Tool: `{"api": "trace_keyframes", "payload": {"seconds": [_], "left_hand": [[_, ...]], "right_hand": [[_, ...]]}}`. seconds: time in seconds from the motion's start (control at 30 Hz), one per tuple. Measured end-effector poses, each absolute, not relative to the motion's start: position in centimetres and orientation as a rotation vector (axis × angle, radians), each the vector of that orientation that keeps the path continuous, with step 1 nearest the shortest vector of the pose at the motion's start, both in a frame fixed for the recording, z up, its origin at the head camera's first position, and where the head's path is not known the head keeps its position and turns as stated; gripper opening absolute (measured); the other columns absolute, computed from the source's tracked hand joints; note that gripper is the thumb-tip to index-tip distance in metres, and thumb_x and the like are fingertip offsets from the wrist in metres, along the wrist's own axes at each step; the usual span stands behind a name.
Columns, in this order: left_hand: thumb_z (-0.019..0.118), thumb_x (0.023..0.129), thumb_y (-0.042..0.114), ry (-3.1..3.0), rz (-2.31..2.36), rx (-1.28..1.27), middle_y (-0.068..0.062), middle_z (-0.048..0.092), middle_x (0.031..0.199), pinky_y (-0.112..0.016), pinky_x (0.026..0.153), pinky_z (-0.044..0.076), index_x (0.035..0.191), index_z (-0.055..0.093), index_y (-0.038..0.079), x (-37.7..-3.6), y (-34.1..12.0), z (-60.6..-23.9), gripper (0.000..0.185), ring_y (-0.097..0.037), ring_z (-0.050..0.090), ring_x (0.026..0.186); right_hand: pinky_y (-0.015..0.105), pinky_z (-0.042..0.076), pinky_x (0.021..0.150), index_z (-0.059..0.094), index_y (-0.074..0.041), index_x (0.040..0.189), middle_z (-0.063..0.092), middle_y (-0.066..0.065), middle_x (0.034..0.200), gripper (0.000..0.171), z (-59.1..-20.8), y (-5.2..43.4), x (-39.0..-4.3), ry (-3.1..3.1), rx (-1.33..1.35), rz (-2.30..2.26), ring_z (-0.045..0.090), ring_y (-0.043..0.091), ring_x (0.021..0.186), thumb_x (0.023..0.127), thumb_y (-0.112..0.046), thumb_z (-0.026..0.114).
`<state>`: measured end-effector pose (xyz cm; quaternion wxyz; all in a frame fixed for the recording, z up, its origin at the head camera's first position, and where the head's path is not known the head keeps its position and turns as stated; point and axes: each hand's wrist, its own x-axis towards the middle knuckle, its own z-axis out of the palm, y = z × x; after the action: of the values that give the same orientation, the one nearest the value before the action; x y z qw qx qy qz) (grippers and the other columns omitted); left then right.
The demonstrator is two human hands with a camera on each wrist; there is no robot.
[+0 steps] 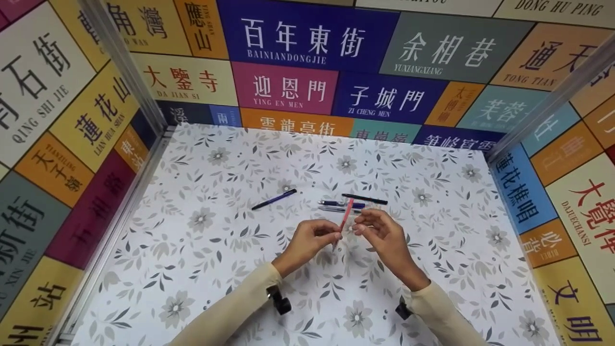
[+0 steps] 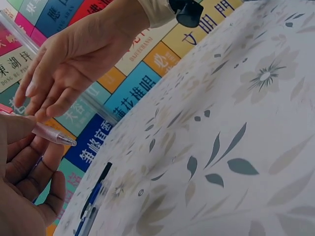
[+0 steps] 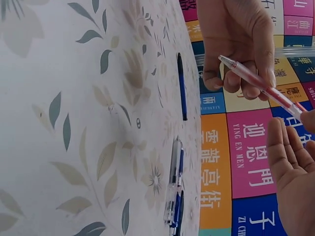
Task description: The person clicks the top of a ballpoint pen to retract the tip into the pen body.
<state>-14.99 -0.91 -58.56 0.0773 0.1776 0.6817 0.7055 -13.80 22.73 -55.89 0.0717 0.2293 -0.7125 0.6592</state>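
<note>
I log: one red pen (image 1: 347,215), pinched by left hand (image 1: 306,240); right hand (image 1: 390,242) loose beside it; four pens (image 1: 336,203) beyond; panel (image 1: 307,41) "BAINIANDONGJIE" behind.

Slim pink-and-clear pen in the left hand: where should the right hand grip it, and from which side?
Likely best: pinch the slim pink-and-clear pen across its barrel near the raised end, right hand coming from the person's right. The left hand pinches it lower, toward the clear conical tip, so the straight upper part projects beyond its fingers.

One red pen (image 1: 346,217), four other pens (image 1: 274,199), two hands (image 1: 307,239)
</note>
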Motion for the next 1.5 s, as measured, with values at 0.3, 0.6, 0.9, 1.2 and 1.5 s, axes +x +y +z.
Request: {"api": "trace_keyframes", "payload": {"seconds": [0.3,0.6,0.9,1.2,1.5], "left_hand": [[0.081,0.098,0.003,2.123,2.084,0.469,-0.011,0.082,0.097,-0.022,0.077,0.057,0.108,0.082,-0.003,-15.4,-2.2,-59.1,0.012,-0.009,0.072,0.084],[0.082,0.099,0.007,2.246,2.011,0.472,-0.005,0.082,0.097,-0.027,0.084,0.058,0.108,0.084,0.004,-15.7,-3.9,-59.6,0.010,-0.012,0.074,0.088],[0.080,0.100,0.008,2.321,1.951,0.457,-0.003,0.081,0.096,-0.024,0.075,0.057,0.111,0.083,0.000,-16.1,-5.4,-60.2,0.014,-0.015,0.073,0.088],[0.082,0.098,0.006,2.353,1.942,0.413,-0.002,0.081,0.095,-0.024,0.077,0.056,0.108,0.084,0.004,-16.2,-6.3,-60.4,0.011,-0.013,0.072,0.087],[0.083,0.097,0.006,2.377,1.953,0.407,-0.001,0.081,0.097,-0.025,0.082,0.056,0.106,0.085,0.006,-16.5,-6.9,-60.6,0.009,-0.012,0.071,0.089]], "right_hand": [[0.032,0.063,0.089,0.063,0.017,0.128,0.064,0.040,0.116,0.023,-56.0,24.0,-13.7,-2.150,0.634,1.974,0.076,0.022,0.102,0.105,0.012,0.063],[0.031,0.063,0.087,0.062,0.013,0.136,0.066,0.035,0.115,0.033,-56.6,25.1,-13.8,-2.145,0.629,1.934,0.076,0.022,0.101,0.103,0.015,0.064],[0.029,0.062,0.085,0.063,0.010,0.138,0.066,0.036,0.117,0.035,-56.8,26.9,-13.6,-2.176,0.624,1.853,0.075,0.021,0.101,0.104,0.016,0.063],[0.031,0.063,0.087,0.063,0.011,0.137,0.067,0.036,0.116,0.034,-56.8,27.8,-13.5,-2.178,0.540,1.869,0.076,0.023,0.101,0.103,0.014,0.065],[0.029,0.063,0.084,0.065,0.010,0.137,0.068,0.035,0.114,0.034,-57.1,28.4,-13.4,-2.194,0.532,1.826,0.077,0.024,0.099,0.103,0.014,0.067]]}}
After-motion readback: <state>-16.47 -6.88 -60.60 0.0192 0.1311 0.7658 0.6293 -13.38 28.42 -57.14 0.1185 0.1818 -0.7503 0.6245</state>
